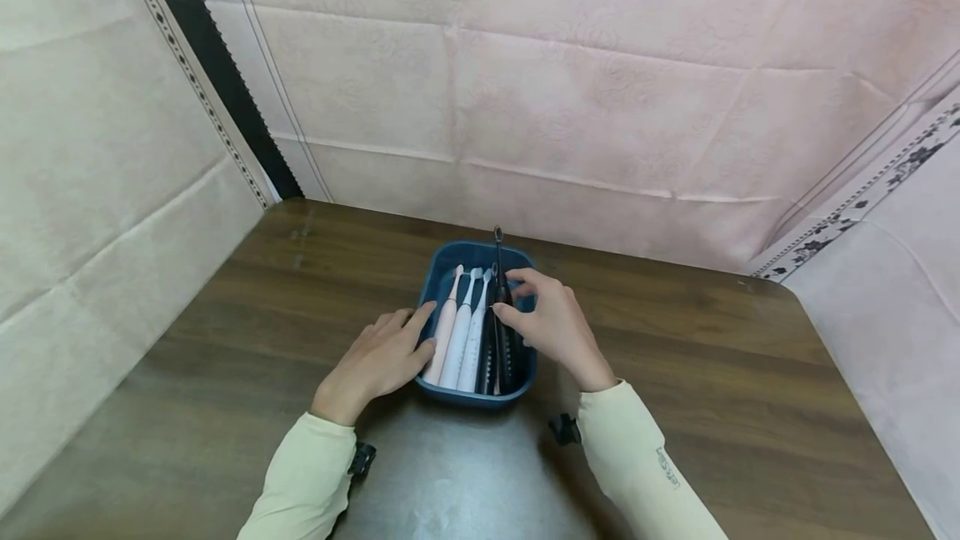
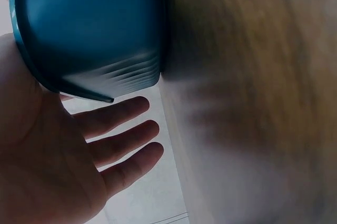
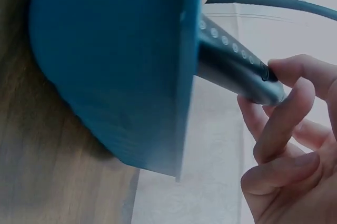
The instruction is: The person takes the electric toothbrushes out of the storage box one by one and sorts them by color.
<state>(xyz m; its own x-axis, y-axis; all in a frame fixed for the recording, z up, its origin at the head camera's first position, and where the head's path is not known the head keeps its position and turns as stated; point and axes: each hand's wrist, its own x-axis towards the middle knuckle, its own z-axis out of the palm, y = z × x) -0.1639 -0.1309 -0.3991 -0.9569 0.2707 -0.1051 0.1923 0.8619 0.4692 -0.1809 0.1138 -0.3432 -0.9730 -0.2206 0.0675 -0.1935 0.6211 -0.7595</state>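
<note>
A blue plastic basket (image 1: 467, 398) stands on the table with electric toothbrushes lying side by side in it. My right hand (image 1: 551, 319) pinches a black electric toothbrush (image 3: 239, 68) near the top of its handle. This handle slants up out of the basket in the right wrist view, its lower end hidden behind the wall. Another black toothbrush (image 1: 487, 352) lies just left of it. My left hand (image 1: 382, 357) rests at the basket's left rim, thumb and index finger over the edge, the other fingers extended outside. Left of the black ones are a pink toothbrush (image 1: 443, 336) and two white toothbrushes (image 1: 457, 348).
The brown wooden table (image 1: 712, 390) spreads out on both sides of the basket. A pale cloth (image 1: 570, 107) hangs behind it, with more cloth at left and right. A dark strip (image 1: 225, 65) shows at the back left corner.
</note>
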